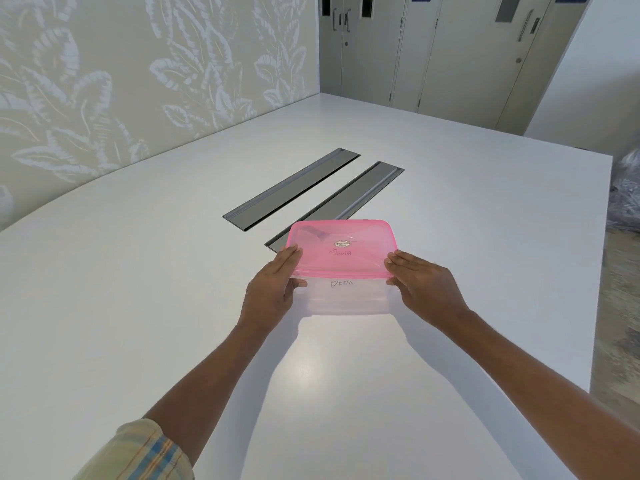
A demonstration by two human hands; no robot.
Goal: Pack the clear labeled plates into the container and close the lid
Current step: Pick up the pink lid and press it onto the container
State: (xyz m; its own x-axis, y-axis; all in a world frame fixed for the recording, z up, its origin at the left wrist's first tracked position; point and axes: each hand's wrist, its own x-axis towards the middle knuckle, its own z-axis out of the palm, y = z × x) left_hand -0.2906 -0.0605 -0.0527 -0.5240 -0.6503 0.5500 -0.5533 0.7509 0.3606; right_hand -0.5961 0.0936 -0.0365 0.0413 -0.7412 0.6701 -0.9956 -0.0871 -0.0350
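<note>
A clear rectangular container [346, 297] stands on the white table, with handwriting on its near wall. A translucent pink lid [341, 247] with a small oval sticker and handwriting lies on top of it. My left hand [273, 287] grips the container's left side, fingers on the lid's edge and thumb on the wall below. On the right side, my right hand [420, 284] holds the same way. Whether plates lie inside I cannot tell through the plastic.
Two long grey recessed cable slots [292, 188] [360, 194] run diagonally across the table [138, 306] just behind the container. The table's right edge drops off near a bundle of plastic wrap [625, 199]. Closed doors stand at the back.
</note>
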